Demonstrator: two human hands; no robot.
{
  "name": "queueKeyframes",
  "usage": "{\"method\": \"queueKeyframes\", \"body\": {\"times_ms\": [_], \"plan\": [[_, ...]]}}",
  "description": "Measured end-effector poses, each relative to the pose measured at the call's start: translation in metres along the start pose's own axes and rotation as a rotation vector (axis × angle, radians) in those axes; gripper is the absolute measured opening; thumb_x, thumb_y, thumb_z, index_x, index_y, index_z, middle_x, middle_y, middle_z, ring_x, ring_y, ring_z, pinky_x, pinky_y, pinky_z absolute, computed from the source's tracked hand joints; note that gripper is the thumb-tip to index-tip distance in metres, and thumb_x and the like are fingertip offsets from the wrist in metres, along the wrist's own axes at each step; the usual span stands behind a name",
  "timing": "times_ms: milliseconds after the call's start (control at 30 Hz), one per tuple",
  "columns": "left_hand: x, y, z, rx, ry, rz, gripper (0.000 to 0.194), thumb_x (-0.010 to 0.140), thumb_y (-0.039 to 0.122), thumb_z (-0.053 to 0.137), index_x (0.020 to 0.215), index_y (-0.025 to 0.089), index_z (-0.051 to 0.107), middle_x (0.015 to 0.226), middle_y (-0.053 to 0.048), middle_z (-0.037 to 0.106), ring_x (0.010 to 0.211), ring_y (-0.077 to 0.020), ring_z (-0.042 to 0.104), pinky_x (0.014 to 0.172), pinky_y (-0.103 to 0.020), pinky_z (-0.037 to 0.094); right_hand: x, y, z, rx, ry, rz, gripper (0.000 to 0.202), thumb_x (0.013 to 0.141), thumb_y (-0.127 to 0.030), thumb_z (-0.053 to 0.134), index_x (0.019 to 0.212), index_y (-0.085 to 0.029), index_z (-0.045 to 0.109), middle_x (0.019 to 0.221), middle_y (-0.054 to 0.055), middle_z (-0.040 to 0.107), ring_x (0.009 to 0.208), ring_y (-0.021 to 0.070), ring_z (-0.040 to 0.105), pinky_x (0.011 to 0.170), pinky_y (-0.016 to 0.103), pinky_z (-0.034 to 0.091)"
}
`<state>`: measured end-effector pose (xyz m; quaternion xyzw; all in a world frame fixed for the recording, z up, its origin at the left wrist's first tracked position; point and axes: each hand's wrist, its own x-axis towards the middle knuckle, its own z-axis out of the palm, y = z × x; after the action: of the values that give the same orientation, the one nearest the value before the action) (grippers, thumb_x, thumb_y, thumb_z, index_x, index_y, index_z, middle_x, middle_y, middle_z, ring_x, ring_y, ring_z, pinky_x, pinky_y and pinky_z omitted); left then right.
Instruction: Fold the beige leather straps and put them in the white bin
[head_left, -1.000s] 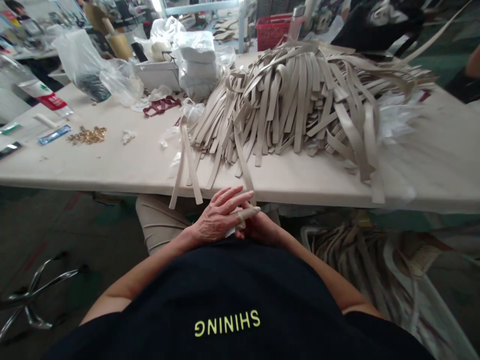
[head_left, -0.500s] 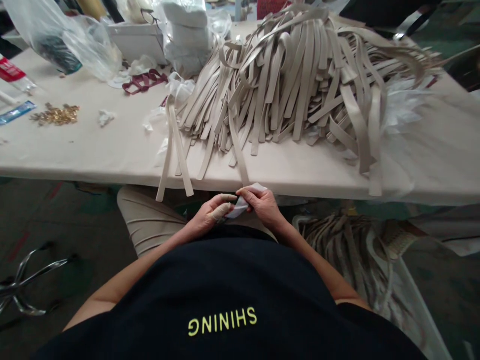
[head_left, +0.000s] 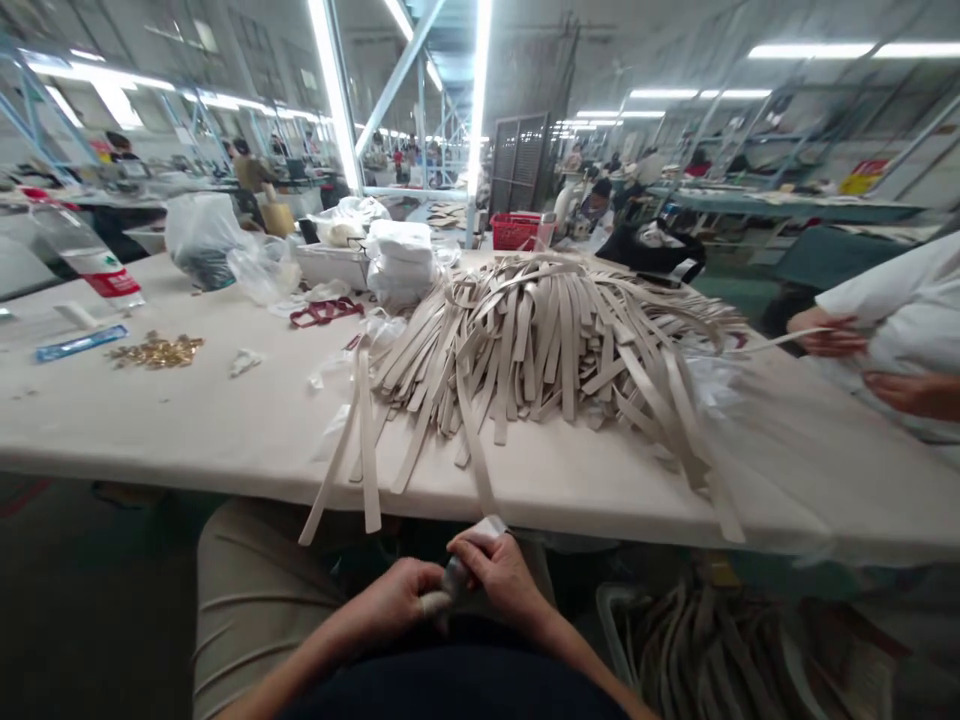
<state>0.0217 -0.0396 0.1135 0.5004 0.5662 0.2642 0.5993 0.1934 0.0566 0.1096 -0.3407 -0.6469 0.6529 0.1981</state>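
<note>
In my lap, just below the table edge, my right hand (head_left: 499,575) is closed on a white piece of cloth (head_left: 489,528) that sticks out above the fingers. Close beside it, my left hand (head_left: 412,590) is closed too, with pale covers on its fingertips. A small greyish bit (head_left: 453,576) shows between the two hands; its kind is hard to tell. One beige strap (head_left: 474,440) hangs from the pile of straps (head_left: 525,350) down towards my right hand. Whether it is in my grip is hidden.
On the table (head_left: 247,430) lie gold metal pieces (head_left: 157,352), a blue packet (head_left: 81,343), a bottle (head_left: 105,265) and plastic bags (head_left: 206,240). A bin of straps (head_left: 697,640) stands below at right. Another person's hands (head_left: 829,335) hold a strap at the right end.
The view has tilted up, bringing the hall and another person into sight. My hands remain together in my lap, and the left has drawn in closer around the held piece.
</note>
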Motion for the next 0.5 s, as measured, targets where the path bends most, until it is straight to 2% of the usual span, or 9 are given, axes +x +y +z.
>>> {"method": "queueKeyframes", "body": {"times_ms": [67,133,200,267,300,367,433,500], "plan": [[-0.002,-0.007,-0.003,0.062,-0.015,-0.019,0.027,0.077,0.041,0.063,0.065,0.017,0.065,0.060,0.002,0.057,0.058,-0.0138,0.047,0.055,-0.026,0.031,-0.002,-0.004,0.001,-0.062,-0.084,-0.001,0.031,0.086,-0.047,0.063,0.084,-0.019,0.076,0.065,0.001,0.061,0.056,0.0142,0.051,0.056,0.026,0.040],[-0.006,-0.018,-0.006,0.066,0.011,-0.056,0.028,0.074,0.042,0.066,0.061,0.018,0.064,0.055,0.003,0.050,0.055,-0.0128,0.041,0.054,-0.027,0.027,-0.006,-0.014,-0.003,-0.137,-0.270,0.029,0.021,0.083,-0.033,0.062,0.088,-0.019,0.078,0.070,0.000,0.064,0.062,0.0144,0.055,0.058,0.024,0.040],[-0.011,-0.033,-0.010,0.004,0.057,-0.152,0.027,0.068,0.043,0.070,0.060,0.017,0.064,0.054,0.003,0.047,0.053,-0.0124,0.038,0.053,-0.027,0.024,-0.010,-0.030,-0.012,-0.220,-0.445,0.068,0.020,0.080,-0.025,0.063,0.092,-0.020,0.079,0.075,-0.001,0.067,0.068,0.0146,0.059,0.060,0.022,0.041],[-0.016,-0.052,-0.013,-0.148,0.104,-0.253,0.031,0.062,0.045,0.076,0.064,0.016,0.066,0.054,0.003,0.048,0.053,-0.0122,0.037,0.052,-0.027,0.023,-0.011,-0.048,-0.023,-0.273,-0.470,0.043,0.022,0.081,-0.026,0.065,0.096,-0.021,0.079,0.081,-0.001,0.070,0.074,0.0157,0.062,0.064,0.023,0.043],[-0.019,-0.062,-0.014,-0.250,0.124,-0.280,0.035,0.058,0.047,0.079,0.066,0.015,0.067,0.056,0.003,0.050,0.053,-0.0121,0.038,0.053,-0.026,0.023,-0.009,-0.057,-0.030,-0.287,-0.411,0.001,0.023,0.083,-0.030,0.065,0.100,-0.021,0.079,0.083,0.000,0.071,0.075,0.0164,0.063,0.067,0.023,0.045],[-0.024,-0.079,-0.014,-0.464,0.184,-0.282,0.048,0.051,0.053,0.086,0.069,0.014,0.067,0.059,0.001,0.054,0.054,-0.0115,0.040,0.055,-0.025,0.025,0.001,-0.071,-0.042,-0.320,-0.204,-0.109,0.030,0.088,-0.038,0.062,0.106,-0.019,0.076,0.087,0.003,0.072,0.077,0.0179,0.064,0.070,0.026,0.048],[-0.025,-0.092,-0.012,-0.657,0.252,-0.252,0.057,0.045,0.057,0.092,0.070,0.013,0.066,0.060,0.001,0.055,0.054,-0.0107,0.041,0.056,-0.025,0.028,0.020,-0.082,-0.053,-0.435,0.042,-0.204,0.038,0.091,-0.044,0.059,0.115,-0.017,0.072,0.091,0.005,0.072,0.076,0.0185,0.064,0.071,0.028,0.049],[-0.023,-0.098,-0.008,-0.842,0.339,-0.223,0.060,0.041,0.057,0.096,0.071,0.013,0.067,0.058,0.002,0.054,0.054,-0.0098,0.042,0.056,-0.024,0.031,0.049,-0.092,-0.059,-0.620,0.234,-0.274,0.042,0.092,-0.042,0.058,0.124,-0.016,0.067,0.102,0.007,0.072,0.079,0.0188,0.065,0.075,0.030,0.051]]}}
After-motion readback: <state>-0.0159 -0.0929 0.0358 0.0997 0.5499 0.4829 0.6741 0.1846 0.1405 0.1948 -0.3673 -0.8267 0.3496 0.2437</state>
